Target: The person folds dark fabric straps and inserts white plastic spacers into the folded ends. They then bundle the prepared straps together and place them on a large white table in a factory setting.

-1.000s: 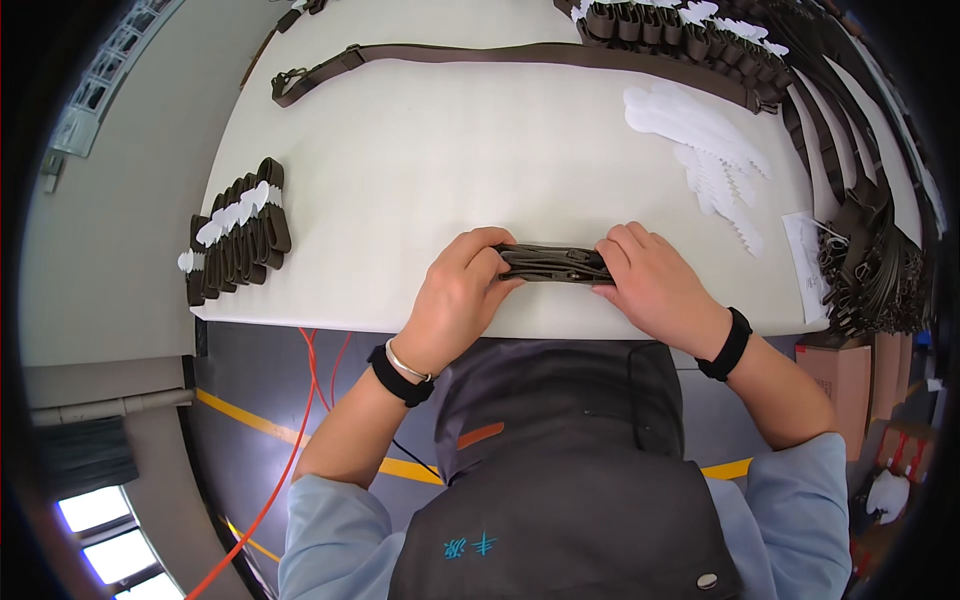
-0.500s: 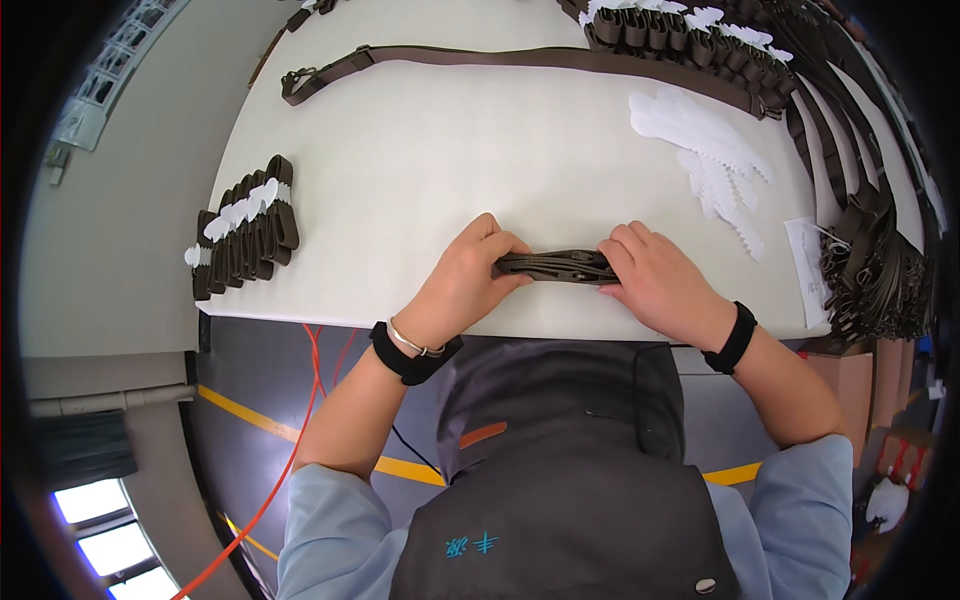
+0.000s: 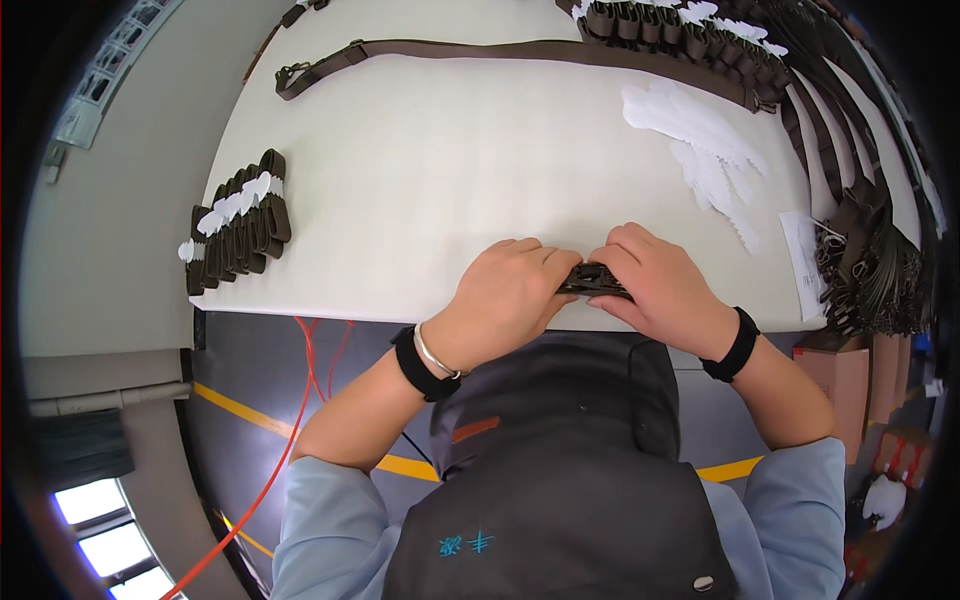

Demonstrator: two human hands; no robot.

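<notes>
Between my two hands is a folded dark brown strap (image 3: 594, 281), its layers stacked flat just above the table's near edge. My left hand (image 3: 512, 290) wraps round the left part of it, the fingers covering much of that end. The right end is pinched between thumb and fingers of my right hand (image 3: 657, 277). Folded straps with white paper bands (image 3: 240, 220) stand in a row at the table's left side. One long unfolded strap (image 3: 520, 50) with metal hardware at its ends stretches across the far part of the table.
Loose white paper bands (image 3: 700, 135) lie on the white table (image 3: 440, 160) to the right. More banded straps (image 3: 690, 35) stand at the far right. A bundle of hanging straps (image 3: 865, 250) lies along the right edge, near a white paper sheet (image 3: 803, 265).
My left hand has slid right along the folded strap, closer to my right hand, covering more of it. The strap now sits slightly nearer to me, and the view has shifted a little.
</notes>
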